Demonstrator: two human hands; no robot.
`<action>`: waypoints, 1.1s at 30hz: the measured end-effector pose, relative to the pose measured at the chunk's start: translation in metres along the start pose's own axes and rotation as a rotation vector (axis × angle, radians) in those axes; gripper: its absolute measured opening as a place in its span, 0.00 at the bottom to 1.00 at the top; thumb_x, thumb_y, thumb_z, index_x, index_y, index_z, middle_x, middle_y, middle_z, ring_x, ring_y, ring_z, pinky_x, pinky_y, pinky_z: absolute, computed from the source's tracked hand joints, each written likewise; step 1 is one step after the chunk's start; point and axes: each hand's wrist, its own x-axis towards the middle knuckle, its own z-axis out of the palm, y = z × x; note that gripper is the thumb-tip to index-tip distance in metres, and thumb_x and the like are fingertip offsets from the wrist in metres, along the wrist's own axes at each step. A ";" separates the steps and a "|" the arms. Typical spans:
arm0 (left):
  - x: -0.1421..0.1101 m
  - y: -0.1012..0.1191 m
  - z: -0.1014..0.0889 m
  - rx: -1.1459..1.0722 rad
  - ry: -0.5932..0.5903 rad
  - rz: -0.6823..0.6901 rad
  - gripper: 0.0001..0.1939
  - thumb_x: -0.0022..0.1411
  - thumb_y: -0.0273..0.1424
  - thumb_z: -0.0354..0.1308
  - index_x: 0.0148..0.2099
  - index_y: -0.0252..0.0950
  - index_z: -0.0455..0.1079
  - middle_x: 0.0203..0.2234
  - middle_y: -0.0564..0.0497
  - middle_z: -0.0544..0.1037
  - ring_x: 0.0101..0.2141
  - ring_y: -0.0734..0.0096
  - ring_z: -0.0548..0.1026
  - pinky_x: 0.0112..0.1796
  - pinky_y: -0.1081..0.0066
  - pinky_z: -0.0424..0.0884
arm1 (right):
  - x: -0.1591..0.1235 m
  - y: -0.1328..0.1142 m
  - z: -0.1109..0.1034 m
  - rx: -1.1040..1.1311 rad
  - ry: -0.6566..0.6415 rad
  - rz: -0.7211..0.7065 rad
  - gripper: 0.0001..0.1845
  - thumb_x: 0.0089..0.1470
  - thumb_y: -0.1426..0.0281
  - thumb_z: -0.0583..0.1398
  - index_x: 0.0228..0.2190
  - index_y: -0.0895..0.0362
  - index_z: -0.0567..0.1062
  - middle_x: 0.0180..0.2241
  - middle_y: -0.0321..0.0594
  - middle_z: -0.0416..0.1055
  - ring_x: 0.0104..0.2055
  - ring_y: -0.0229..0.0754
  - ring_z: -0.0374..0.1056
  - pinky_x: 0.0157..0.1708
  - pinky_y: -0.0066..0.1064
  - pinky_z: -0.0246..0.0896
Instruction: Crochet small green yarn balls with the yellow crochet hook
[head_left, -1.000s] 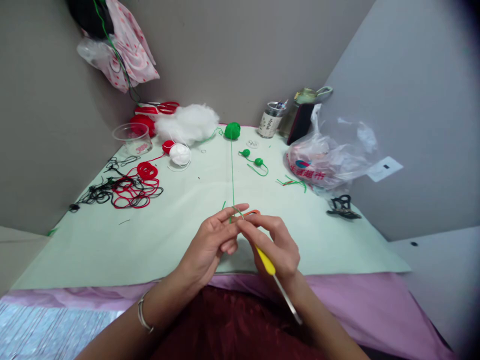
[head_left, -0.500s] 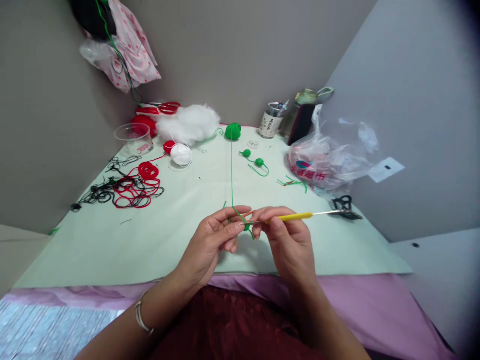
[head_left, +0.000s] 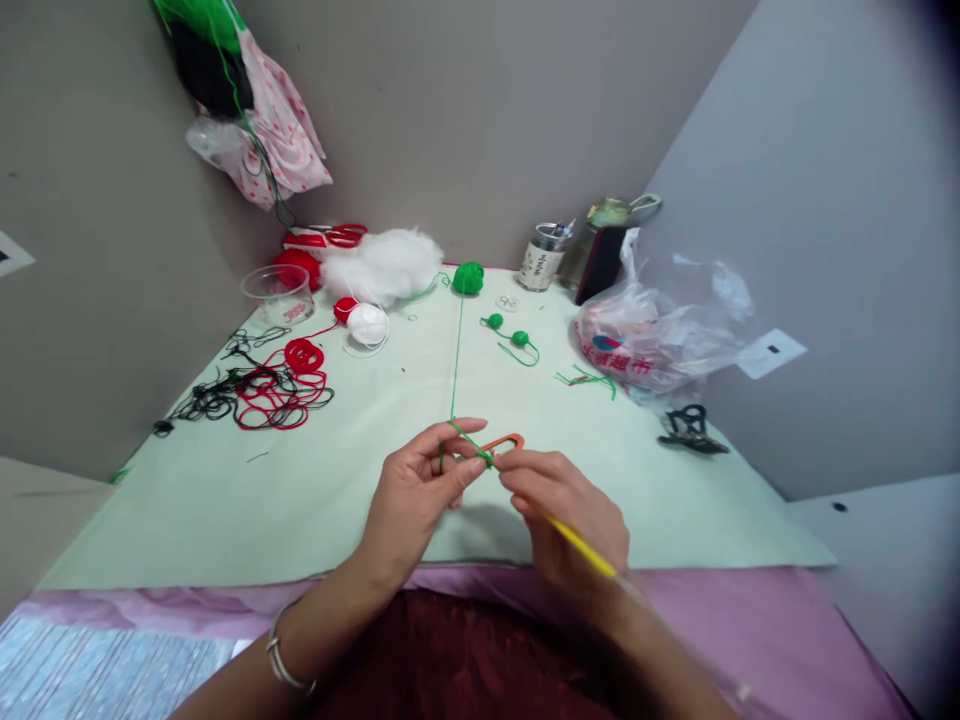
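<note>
Left hand (head_left: 420, 490): thumb and fingers pinched on small green stitches (head_left: 489, 461), strand (head_left: 456, 370) over the index finger. Right hand (head_left: 574, 505): closed around yellow-handled hook (head_left: 577, 545), fingertips right at the stitches; hook tip hidden. Orange clip (head_left: 513, 441) just beyond, between the hands. All this is above the near edge of the tabletop (head_left: 360, 530), around mid-width. Strand runs to green ball (head_left: 468, 278) at far edge.

Containers: clear cup (head_left: 279, 296) near far left corner, red ball (head_left: 298, 266) behind it, contents unclear; jar (head_left: 541, 262) at far edge, toward far right corner, pens (head_left: 561, 229) inside; plastic bag (head_left: 652, 335) along right edge, pinkish contents, can't tell what.

Writing: bag has red characters, last two 超市, rest unclear; jar label and cup's red print too small.

Vs half a second ago: hook lay nearly level, pointing right; now it slants down toward near edge, along right forearm, shaft blurred. More of orange clip shows.
</note>
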 end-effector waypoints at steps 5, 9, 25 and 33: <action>0.000 -0.001 -0.002 -0.109 -0.029 -0.082 0.25 0.56 0.33 0.77 0.57 0.40 0.80 0.29 0.57 0.74 0.22 0.83 0.62 0.23 0.79 0.60 | -0.001 0.004 0.007 -0.270 -0.038 -0.227 0.16 0.66 0.80 0.59 0.51 0.56 0.80 0.43 0.48 0.83 0.46 0.45 0.80 0.45 0.36 0.79; 0.001 0.001 -0.005 -0.308 -0.172 -0.287 0.25 0.54 0.33 0.78 0.54 0.33 0.81 0.21 0.61 0.67 0.17 0.88 0.53 0.20 0.81 0.54 | -0.003 0.007 0.008 0.015 0.042 -0.027 0.17 0.67 0.79 0.60 0.51 0.52 0.81 0.41 0.44 0.82 0.44 0.44 0.79 0.43 0.37 0.78; -0.002 -0.004 0.002 -0.321 -0.096 -0.207 0.22 0.56 0.30 0.77 0.53 0.37 0.83 0.26 0.59 0.73 0.16 0.92 0.57 0.19 0.84 0.57 | -0.009 0.004 0.022 0.034 0.123 0.070 0.22 0.64 0.80 0.62 0.54 0.49 0.81 0.46 0.46 0.81 0.47 0.46 0.78 0.44 0.38 0.77; 0.002 0.002 0.002 -0.349 -0.072 -0.179 0.15 0.53 0.29 0.78 0.45 0.36 0.86 0.28 0.56 0.75 0.20 0.89 0.62 0.23 0.84 0.62 | 0.002 0.002 0.014 0.620 0.220 0.458 0.11 0.69 0.72 0.61 0.42 0.49 0.85 0.37 0.38 0.80 0.36 0.39 0.75 0.37 0.33 0.73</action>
